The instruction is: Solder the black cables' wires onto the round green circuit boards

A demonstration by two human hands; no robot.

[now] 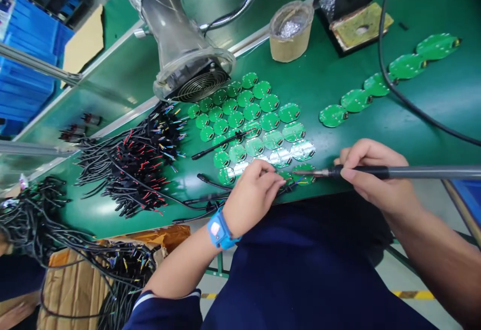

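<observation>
My right hand (376, 170) grips a soldering iron (361, 172) by its dark handle, and the iron's tip reaches left over a round green circuit board (305, 176) near the front edge of the bench. Beside that tip, my left hand (255, 195) is closed in a pinch; what lies between its fingertips is hidden. A black cable with thin coloured wire ends (298, 183) lies by those fingers and the same board. Rows of round green boards (254, 146) spread out just beyond both hands. One black cable with a red wire end (221, 143) rests across them.
A fume extractor duct (176, 34) hangs above the boards. Behind them stand a tape-roll cup (291, 34) and a soldering iron stand with sponge (361, 27). More boards (355, 100) form a row at right. Bundled cables (135, 165) lie left; a cardboard box (75, 290) sits below.
</observation>
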